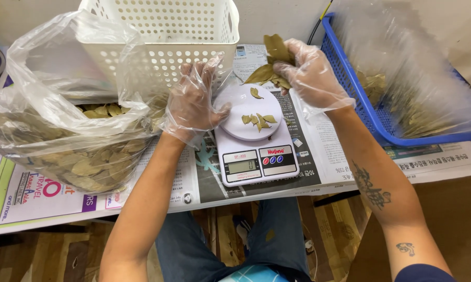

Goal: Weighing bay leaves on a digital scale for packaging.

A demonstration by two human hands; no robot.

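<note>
Blue basket (350, 83), lined, leaves inside: right of right hand. Clear bag (63, 120) of leaves: left of left hand. White basket (162, 36): beyond left hand. Scale (254, 149): between hands; few leaves (258, 120) on its plate, weighing barely begun. Right hand (311, 73): gloved, closed on leaf bunch (274, 62) above scale. Left hand (193, 99): gloved, fingers spread, touching plate edge.

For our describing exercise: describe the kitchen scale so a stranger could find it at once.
Start at the newspaper-covered table and look between the person's gloved hands. There sits the small white kitchen scale, with a round platter bearing a few dried leaves. Unlike the baskets and bags around it, it has a small display and coloured buttons.
</note>
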